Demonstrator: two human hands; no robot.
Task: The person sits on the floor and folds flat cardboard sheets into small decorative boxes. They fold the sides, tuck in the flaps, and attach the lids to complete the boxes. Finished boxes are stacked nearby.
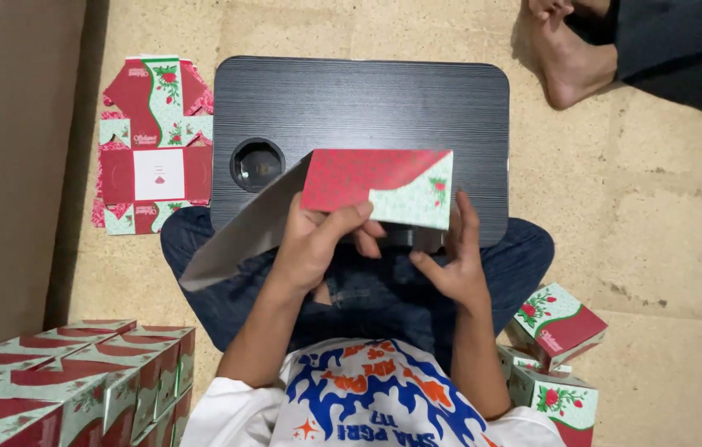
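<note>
Left hand (318, 240) had a closed grip on the cardboard box blank (380, 186), thumb pressed over the red-and-green printed panel, fingers behind. Right hand (454, 265) was half open, fingertips braced against the blank's right edge, not clamped. Dark wood-grain tabletop (367, 99) with a round hole (257, 164) sat across the person's jeans-clad lap, on a beige stone floor. Blank was held just above the tabletop's near edge, its grey inner flap hanging down left of the left hand. Flat unfolded blanks (154, 145) lay far left. Folded boxes (69, 381) stacked near left, more boxes (556, 348) near right. Another person's bare foot (566, 58) far right.
</note>
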